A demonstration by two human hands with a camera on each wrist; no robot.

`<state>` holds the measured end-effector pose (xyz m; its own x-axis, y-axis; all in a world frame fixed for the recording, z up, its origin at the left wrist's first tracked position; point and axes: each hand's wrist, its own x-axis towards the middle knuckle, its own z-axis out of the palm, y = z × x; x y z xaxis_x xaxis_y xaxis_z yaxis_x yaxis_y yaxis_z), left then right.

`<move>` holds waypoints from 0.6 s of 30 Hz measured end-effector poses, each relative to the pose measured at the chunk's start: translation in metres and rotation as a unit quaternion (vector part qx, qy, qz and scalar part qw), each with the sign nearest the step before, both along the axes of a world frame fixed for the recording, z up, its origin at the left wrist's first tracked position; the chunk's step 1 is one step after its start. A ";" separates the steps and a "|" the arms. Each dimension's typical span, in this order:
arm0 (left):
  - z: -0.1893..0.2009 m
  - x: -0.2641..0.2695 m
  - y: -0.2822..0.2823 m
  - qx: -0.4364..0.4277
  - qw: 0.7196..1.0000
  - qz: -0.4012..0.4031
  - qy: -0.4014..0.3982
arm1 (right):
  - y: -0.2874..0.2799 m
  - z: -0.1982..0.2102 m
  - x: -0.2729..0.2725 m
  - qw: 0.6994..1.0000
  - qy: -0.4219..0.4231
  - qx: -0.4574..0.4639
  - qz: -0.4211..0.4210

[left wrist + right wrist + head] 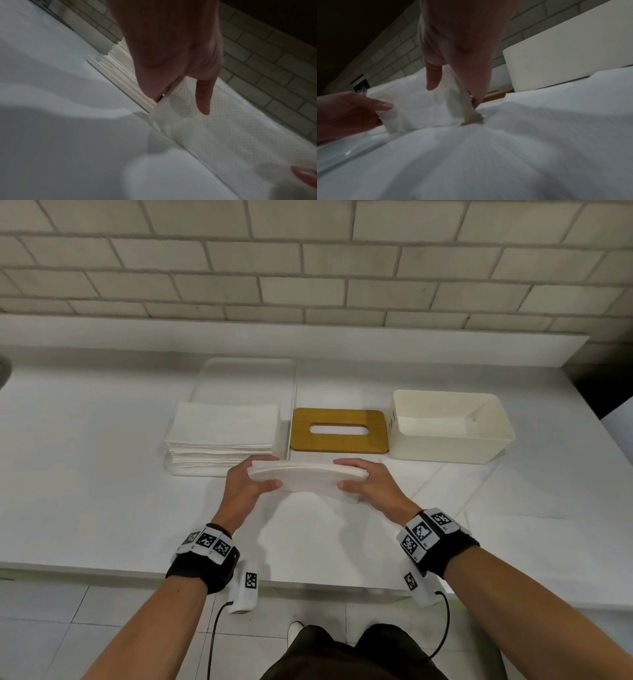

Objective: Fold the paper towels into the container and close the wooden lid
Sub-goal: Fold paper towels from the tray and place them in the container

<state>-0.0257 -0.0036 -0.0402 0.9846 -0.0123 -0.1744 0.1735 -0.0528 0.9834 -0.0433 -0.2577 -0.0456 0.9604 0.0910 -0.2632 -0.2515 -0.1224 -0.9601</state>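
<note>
Head view: left hand [247,486] and right hand [367,483] pinch opposite ends of a towel wad [306,476] above the counter [102,491], thumbs in front, fingers behind. Beyond sit the towel stack [222,430], lid [339,430] and open container [452,426], side by side. Left wrist view: thumb and fingers clamp the wad's end. Right wrist view: right fingers clamp the other end
</note>
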 end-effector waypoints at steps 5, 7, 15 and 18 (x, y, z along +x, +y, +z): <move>-0.005 -0.002 -0.001 -0.021 0.999 0.027 0.020 | 0.005 -0.010 -0.004 0.998 -0.025 -0.042 -0.028; -0.003 -0.001 0.002 -0.029 0.999 0.034 0.019 | 0.007 -0.004 -0.002 0.998 -0.036 -0.041 -0.030; -0.013 -0.002 0.000 -0.009 0.998 0.031 0.053 | 0.010 -0.008 -0.008 0.999 -0.008 0.003 -0.035; -0.012 -0.002 0.001 -0.007 0.998 0.043 0.050 | 0.013 -0.005 -0.005 0.998 -0.017 -0.020 -0.056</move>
